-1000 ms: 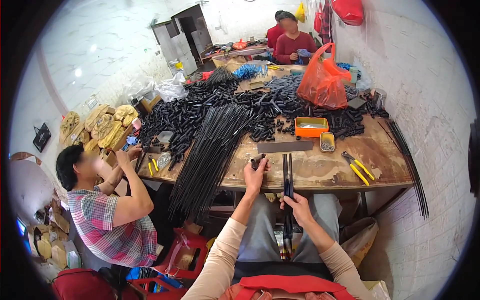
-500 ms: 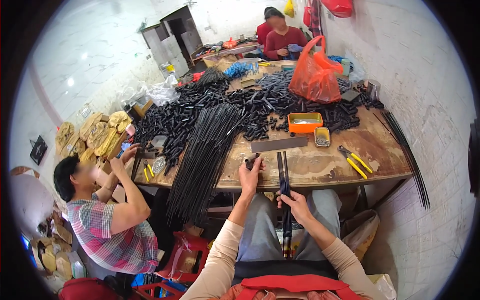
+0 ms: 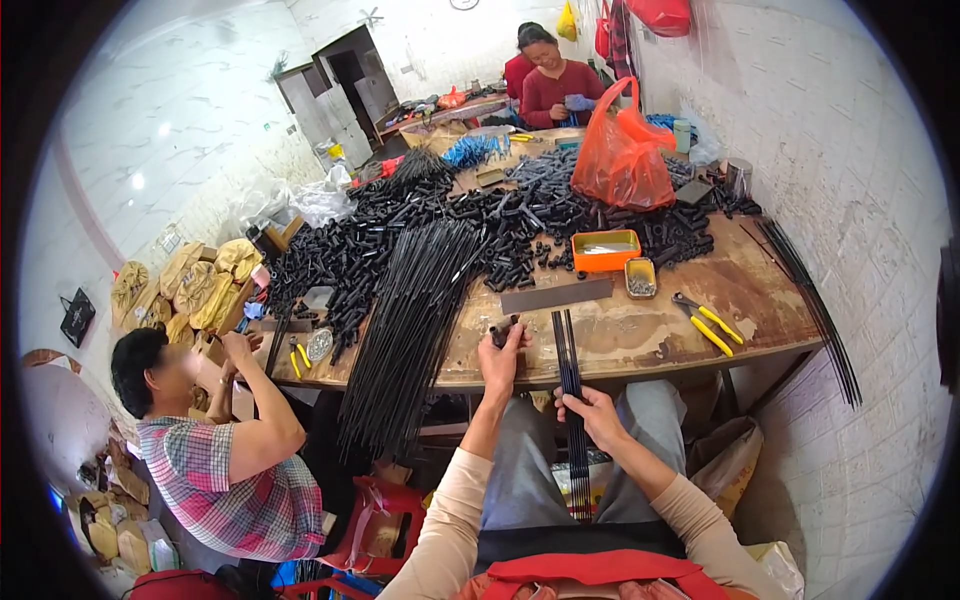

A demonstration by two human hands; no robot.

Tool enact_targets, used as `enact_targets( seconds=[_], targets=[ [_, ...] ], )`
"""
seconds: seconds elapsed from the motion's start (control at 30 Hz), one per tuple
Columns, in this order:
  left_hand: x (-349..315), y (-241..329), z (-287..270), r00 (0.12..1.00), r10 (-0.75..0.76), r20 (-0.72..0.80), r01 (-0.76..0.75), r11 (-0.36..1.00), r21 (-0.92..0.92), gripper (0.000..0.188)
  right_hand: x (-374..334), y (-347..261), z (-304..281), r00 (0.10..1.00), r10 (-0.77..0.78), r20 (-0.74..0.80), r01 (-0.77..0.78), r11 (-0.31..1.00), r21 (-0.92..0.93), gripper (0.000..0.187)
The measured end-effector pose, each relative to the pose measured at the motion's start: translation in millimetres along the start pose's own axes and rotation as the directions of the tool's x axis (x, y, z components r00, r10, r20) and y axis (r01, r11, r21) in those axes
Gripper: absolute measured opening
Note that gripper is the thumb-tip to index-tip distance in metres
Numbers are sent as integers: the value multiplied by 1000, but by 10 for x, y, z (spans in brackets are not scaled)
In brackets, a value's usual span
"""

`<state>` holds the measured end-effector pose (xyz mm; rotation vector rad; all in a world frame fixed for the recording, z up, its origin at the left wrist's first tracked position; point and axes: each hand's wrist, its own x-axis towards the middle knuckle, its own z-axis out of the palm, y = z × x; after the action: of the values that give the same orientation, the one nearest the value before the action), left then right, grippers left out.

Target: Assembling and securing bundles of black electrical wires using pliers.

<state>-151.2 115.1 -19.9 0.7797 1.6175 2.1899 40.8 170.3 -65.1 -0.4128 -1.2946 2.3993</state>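
Note:
Over the near edge of the table, my left hand [image 3: 500,360] is closed around a few short black tubes [image 3: 505,330], their ends poking out past the fingers. To its right, my right hand [image 3: 597,418] grips a narrow bundle of long thin black rods [image 3: 570,365]. The rods stand roughly upright in view, their upper ends over the tabletop and their lower ends between my knees. Tubes and rods are a little apart. Just beyond lies a flat grey metal strip [image 3: 556,296].
A heap of black tubes [image 3: 520,215] covers the table's far half, and a rod pile [image 3: 410,330] overhangs its front edge. Yellow-handled pliers [image 3: 708,324], an orange box [image 3: 606,250] and a small tin [image 3: 640,278] lie right. A co-worker [image 3: 230,460] sits left; others work behind.
The left co-worker's hands have dropped slightly and shifted left. My hands keep the same hold, with the tubes and rods in nearly the same place; the view has tilted a little.

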Motion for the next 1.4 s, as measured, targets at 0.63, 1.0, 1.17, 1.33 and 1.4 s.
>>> enact_targets(
  seconds=[0.63, 1.0, 1.17, 1.33, 1.4],
  targets=[
    [225, 348, 498, 648, -407, 643, 552, 833, -29, 27, -268, -162, 289, 998, -47, 52, 52, 995, -87, 26],
    [-259, 929, 704, 524, -353, 776, 539, 842, 19, 32, -304, -125, 221, 987, 144, 71, -150, 984, 96, 46],
    [-692, 1409, 803, 553, -198, 810, 256, 965, 61, 20, -567, -216, 485, 990, 141, -22, -140, 989, 43, 20],
    [-1006, 1687, 760, 583, 170, 795, -301, 953, 17, 29, -734, 39, 214, 913, -238, 333, 409, 543, -733, 14],
    [-1123, 1874, 755, 505, 214, 836, -434, 900, 32, 42, -972, 183, 292, 975, -188, -122, 133, 923, -361, 16]
  ],
)
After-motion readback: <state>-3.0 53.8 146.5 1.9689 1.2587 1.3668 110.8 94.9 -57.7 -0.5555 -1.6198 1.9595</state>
